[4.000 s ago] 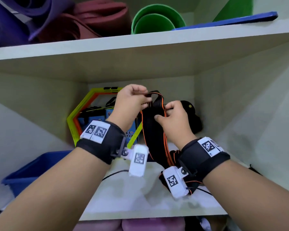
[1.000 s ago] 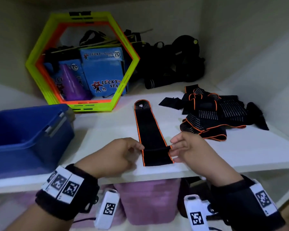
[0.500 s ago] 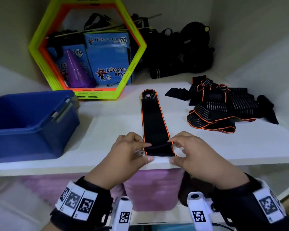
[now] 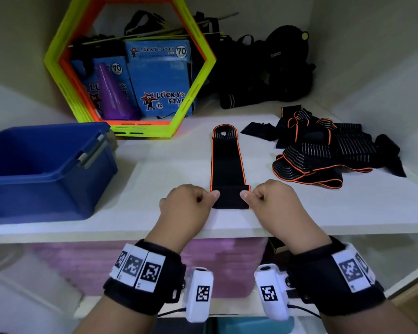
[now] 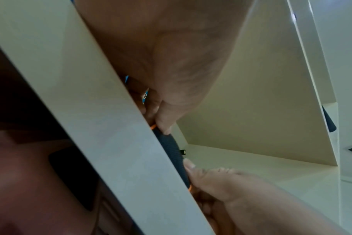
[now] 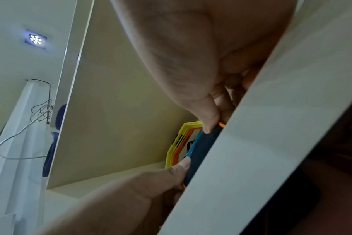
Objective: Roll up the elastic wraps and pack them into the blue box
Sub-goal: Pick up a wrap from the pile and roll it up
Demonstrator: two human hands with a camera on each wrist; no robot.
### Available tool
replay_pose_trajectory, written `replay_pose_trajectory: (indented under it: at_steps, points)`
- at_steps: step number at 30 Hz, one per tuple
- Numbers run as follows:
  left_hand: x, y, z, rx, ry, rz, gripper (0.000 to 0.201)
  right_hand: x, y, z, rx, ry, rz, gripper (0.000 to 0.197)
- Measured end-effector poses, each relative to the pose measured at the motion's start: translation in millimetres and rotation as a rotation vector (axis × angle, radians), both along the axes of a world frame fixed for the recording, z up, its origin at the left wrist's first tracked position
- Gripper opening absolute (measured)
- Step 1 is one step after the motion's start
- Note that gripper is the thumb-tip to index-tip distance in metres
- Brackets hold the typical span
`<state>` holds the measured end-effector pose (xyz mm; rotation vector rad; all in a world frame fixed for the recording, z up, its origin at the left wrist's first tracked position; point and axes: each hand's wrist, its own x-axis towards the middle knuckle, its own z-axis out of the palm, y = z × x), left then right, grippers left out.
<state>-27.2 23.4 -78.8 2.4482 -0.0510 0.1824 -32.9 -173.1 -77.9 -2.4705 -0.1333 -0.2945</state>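
We had just started: left hand [image 4: 187,201] and right hand [image 4: 267,200] pinched the first turn of one elastic wrap [image 4: 228,165] at frame center, pile [image 4: 323,153] right unrolled, blue box [image 4: 46,169] left seemingly empty.

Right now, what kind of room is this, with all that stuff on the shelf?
Probably a sports-gear storage cupboard: a neon hexagon ring, a purple cone and a heap of orange-edged elastic wraps sit on a white shelf.
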Motion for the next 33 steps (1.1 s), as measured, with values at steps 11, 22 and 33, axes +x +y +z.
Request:
replay_pose_trajectory:
  at_steps: [11,22,33]
  points:
    - [2.8,1.3,-13.2,-0.066,-0.194,-0.081,0.017,-1.0,5.9,-3.0,0.004,-0.048,0.028,0.02]
    - [3.9,16.0,-1.6,0.01,0.012,-0.207,0.049,0.8,-16.0,-0.5,-0.168,0.117,0.12,0.053]
    - [8.6,-1.7,-2.0,-0.03,0.004,-0.027,0.034,11.6,-10.6,-6.1,-0.098,0.045,0.01,0.046]
